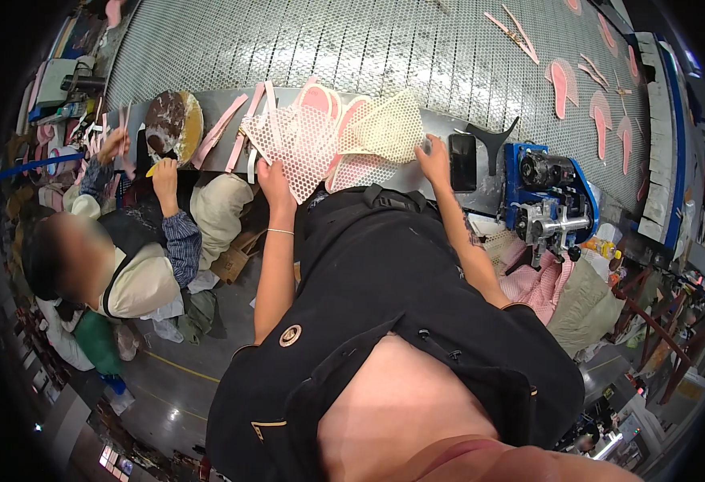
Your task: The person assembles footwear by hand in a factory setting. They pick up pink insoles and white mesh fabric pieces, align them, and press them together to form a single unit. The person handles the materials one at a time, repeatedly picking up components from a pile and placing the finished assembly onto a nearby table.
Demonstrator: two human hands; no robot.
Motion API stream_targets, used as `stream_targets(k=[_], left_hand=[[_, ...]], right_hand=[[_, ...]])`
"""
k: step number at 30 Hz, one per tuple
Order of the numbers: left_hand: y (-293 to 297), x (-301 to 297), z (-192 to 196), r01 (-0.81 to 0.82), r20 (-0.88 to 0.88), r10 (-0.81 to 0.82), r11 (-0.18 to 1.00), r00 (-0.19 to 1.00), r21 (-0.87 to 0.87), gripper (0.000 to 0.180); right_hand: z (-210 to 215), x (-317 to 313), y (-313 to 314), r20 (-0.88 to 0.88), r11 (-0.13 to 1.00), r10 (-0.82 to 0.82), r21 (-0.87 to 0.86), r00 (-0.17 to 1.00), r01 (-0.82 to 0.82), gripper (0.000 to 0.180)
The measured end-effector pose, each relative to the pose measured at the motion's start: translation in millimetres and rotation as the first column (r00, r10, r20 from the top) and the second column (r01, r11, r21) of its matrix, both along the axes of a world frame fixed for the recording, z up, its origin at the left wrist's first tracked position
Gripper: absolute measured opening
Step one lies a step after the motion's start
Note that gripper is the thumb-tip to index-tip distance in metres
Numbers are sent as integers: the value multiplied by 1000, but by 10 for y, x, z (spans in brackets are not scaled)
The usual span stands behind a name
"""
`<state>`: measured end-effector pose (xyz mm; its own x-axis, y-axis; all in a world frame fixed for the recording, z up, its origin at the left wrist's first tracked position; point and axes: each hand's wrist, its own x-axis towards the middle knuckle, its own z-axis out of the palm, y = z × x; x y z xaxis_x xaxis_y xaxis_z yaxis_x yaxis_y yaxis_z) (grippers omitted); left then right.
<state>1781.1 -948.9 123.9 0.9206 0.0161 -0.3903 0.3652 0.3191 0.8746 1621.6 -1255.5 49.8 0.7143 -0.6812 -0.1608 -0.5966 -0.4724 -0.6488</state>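
My left hand is closed on the lower left edge of a pale pink mesh piece with honeycomb holes. Beside it on the bench edge lies a cream mesh piece, overlapping pink insole shapes. My right hand is at the right end of the cream mesh, fingers bent and slightly apart; whether the fingertips touch its edge is hard to see. More pink mesh shows underneath, close to my black clothing. A black phone lies just right of my right hand.
Behind the bench, a metal mesh conveyor carries pink insoles and straps. A blue machine with a motor stands at right. At left, a co-worker works near a round brown-and-yellow pad and pink strips.
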Motion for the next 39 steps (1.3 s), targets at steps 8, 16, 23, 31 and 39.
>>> stream_targets(k=[8,16,23,31,39], left_hand=[[-255,-31,337,136,63,-130,986,990,-101,30],[-530,53,724,221,117,-200,953,973,-207,28],[-623,155,849,344,61,-340,907,938,-242,28],[-820,62,794,704,16,-711,694,703,-152,31],[-1334,-440,1093,954,154,-947,294,283,51,25]], right_hand=[[-31,-74,10,51,998,-12,60,999,9,52],[410,110,-32,163,823,-110,568,980,-2,34],[1046,114,202,237,703,-222,711,946,-13,33],[1645,-150,625,388,582,-318,800,865,-146,59],[1722,-941,591,400,615,-393,784,828,-87,45]])
